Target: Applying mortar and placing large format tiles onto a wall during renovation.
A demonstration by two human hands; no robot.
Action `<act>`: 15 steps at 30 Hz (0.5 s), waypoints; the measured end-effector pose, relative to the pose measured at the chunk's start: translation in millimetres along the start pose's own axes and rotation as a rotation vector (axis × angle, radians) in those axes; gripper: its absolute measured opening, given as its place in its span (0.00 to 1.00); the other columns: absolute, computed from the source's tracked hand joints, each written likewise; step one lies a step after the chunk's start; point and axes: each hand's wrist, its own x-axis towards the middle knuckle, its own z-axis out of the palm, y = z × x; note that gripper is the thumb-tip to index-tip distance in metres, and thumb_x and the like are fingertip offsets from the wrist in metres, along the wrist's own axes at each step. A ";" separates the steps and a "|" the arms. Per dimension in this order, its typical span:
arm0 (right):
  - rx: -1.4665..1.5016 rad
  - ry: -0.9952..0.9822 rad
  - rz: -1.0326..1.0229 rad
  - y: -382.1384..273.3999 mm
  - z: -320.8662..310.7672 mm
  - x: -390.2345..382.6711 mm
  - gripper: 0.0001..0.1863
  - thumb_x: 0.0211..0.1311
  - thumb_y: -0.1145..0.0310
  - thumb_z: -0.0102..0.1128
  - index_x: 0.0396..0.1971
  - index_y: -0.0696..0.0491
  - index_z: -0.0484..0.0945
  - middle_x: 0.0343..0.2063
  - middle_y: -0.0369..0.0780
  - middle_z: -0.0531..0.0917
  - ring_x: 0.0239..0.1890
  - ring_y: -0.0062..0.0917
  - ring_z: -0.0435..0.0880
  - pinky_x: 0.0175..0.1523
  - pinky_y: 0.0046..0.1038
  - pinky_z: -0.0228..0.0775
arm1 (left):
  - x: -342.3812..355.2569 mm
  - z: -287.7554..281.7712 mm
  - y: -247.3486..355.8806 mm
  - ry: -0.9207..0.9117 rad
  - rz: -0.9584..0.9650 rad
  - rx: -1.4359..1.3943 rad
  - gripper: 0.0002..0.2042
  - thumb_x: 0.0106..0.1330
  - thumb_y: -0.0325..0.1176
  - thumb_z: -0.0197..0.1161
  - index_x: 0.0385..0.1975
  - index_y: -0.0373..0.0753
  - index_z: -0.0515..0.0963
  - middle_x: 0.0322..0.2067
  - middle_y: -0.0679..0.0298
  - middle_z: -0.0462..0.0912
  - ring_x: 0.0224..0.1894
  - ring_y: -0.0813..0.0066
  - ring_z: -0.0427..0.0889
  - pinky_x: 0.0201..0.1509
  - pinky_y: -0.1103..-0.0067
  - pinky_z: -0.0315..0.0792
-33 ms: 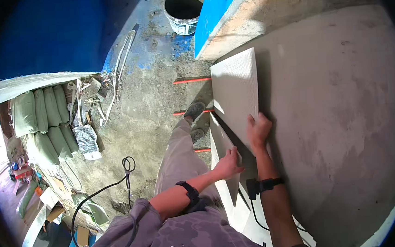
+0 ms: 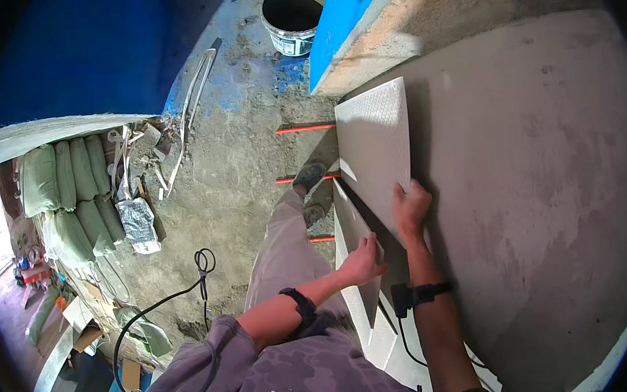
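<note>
A large pale tile (image 2: 374, 143) with a textured back leans near the wall on the right. My right hand (image 2: 411, 207) is closed on its near upper edge, fingers wrapped over the rim. Nearer to my legs, a second tile (image 2: 352, 226) stands tilted on its edge. My left hand (image 2: 363, 261) grips that one's top edge. A dark wedge-shaped gap separates the two tiles. Further pale tiles (image 2: 383, 338) show below my left hand, partly hidden by my arms and body. Red strips (image 2: 304, 129) lie on the floor, running up to the tiles' lower edges.
A grey plastered wall (image 2: 533, 179) rises at right, meeting a blue-edged wall corner (image 2: 360, 37). A bucket (image 2: 292, 39) stands at the far side. Stacked green sacks (image 2: 69, 178) and white strips (image 2: 189, 117) lie left. A black cable (image 2: 146, 312) loops beside my left arm.
</note>
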 end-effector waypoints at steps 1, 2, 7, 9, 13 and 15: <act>-0.018 0.003 -0.026 -0.9 -1.4 0.3 0.11 0.52 0.69 0.65 0.26 0.62 0.77 0.25 0.56 0.80 0.32 0.56 0.79 0.38 0.48 0.70 | -0.4 -0.2 -0.5 -0.003 -0.021 0.003 0.49 0.54 0.44 0.71 0.66 0.26 0.44 0.51 0.35 0.67 0.46 0.35 0.77 0.50 0.57 0.75; -0.040 0.012 -0.058 -1.9 -2.2 0.7 0.10 0.52 0.70 0.65 0.26 0.62 0.77 0.26 0.56 0.80 0.32 0.55 0.80 0.38 0.48 0.70 | -0.9 -0.4 -1.0 0.009 0.003 0.003 0.49 0.54 0.44 0.71 0.66 0.26 0.44 0.51 0.35 0.67 0.46 0.35 0.77 0.50 0.57 0.75; 0.006 0.024 -0.029 -5.1 -1.7 1.1 0.10 0.51 0.71 0.65 0.25 0.62 0.76 0.26 0.55 0.81 0.31 0.54 0.80 0.36 0.46 0.71 | -3.2 -2.6 -3.3 0.007 0.005 0.024 0.49 0.54 0.45 0.70 0.66 0.25 0.44 0.51 0.35 0.66 0.46 0.35 0.77 0.50 0.58 0.75; 0.048 0.026 -0.019 -4.4 -1.4 1.7 0.10 0.51 0.70 0.65 0.24 0.61 0.76 0.26 0.55 0.81 0.31 0.54 0.80 0.36 0.46 0.71 | -2.8 -3.0 -4.6 0.001 0.008 0.017 0.49 0.54 0.45 0.70 0.66 0.25 0.44 0.51 0.35 0.66 0.46 0.35 0.77 0.50 0.58 0.75; -0.015 0.033 -0.043 -4.6 -2.9 3.9 0.10 0.52 0.70 0.66 0.24 0.61 0.76 0.24 0.55 0.81 0.32 0.54 0.81 0.36 0.46 0.71 | -1.0 -1.4 -6.8 -0.008 -0.004 0.009 0.49 0.54 0.45 0.70 0.66 0.25 0.45 0.51 0.36 0.66 0.45 0.37 0.78 0.50 0.58 0.75; -0.072 0.044 -0.063 -6.5 -4.5 5.2 0.10 0.52 0.70 0.66 0.24 0.62 0.76 0.24 0.55 0.81 0.32 0.54 0.81 0.36 0.46 0.72 | -0.3 -0.5 -7.8 0.009 0.029 0.013 0.49 0.54 0.45 0.71 0.66 0.25 0.45 0.51 0.36 0.67 0.45 0.37 0.78 0.50 0.58 0.75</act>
